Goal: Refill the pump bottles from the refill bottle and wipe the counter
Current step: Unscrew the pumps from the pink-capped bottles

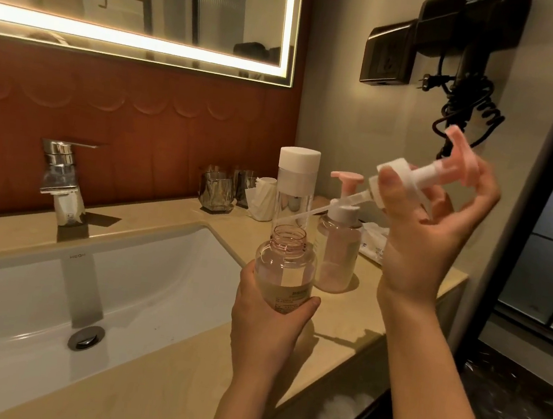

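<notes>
1. Opening step under way: the left hand (270,315) wraps round the pump bottle (284,272), its neck bare. The right hand (431,247) pinches the pump head (423,178) up and to the right of that grip, its tube slanting back toward the neck.
2. Next, I'd say: set the pump down, then uncap the refill bottle (295,190) just behind the held bottle.
3. The bottle is clear, pink-tinted and labelled; its fill level is hard to judge.
</notes>
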`<state>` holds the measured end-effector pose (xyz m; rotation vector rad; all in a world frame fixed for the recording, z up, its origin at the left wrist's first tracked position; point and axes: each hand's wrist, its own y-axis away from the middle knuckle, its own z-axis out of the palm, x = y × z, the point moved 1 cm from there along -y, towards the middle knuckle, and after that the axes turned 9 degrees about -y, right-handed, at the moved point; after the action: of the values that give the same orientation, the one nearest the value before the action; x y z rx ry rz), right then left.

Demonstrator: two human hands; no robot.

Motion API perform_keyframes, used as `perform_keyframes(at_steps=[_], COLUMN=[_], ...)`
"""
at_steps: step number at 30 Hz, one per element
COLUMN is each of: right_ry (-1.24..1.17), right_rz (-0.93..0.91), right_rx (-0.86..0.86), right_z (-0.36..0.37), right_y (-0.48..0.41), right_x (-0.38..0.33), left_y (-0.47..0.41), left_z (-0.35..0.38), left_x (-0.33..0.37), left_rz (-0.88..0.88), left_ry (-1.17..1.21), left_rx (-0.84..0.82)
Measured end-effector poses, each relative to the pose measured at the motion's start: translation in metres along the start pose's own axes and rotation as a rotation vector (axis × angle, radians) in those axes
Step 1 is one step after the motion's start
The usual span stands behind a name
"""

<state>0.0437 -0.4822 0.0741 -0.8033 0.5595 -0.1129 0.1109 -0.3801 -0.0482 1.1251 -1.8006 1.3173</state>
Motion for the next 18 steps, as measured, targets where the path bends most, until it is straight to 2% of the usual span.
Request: perform_keyframes(at_steps=[12, 18], right_ry=[-0.148, 0.018], right_rz=[0.379, 0.219], right_rx=[0.277, 0.458], right_z=[-0.064, -0.106], right_y=[0.021, 0.045], right_x=[0.028, 0.041], left_y=[0.000, -0.001], left_z=[-0.003, -0.004], left_x=[0.001, 0.003], left_rz=[0.020, 0.023], left_ry=[0.009, 0.031], left_rx=[0.006, -0.008])
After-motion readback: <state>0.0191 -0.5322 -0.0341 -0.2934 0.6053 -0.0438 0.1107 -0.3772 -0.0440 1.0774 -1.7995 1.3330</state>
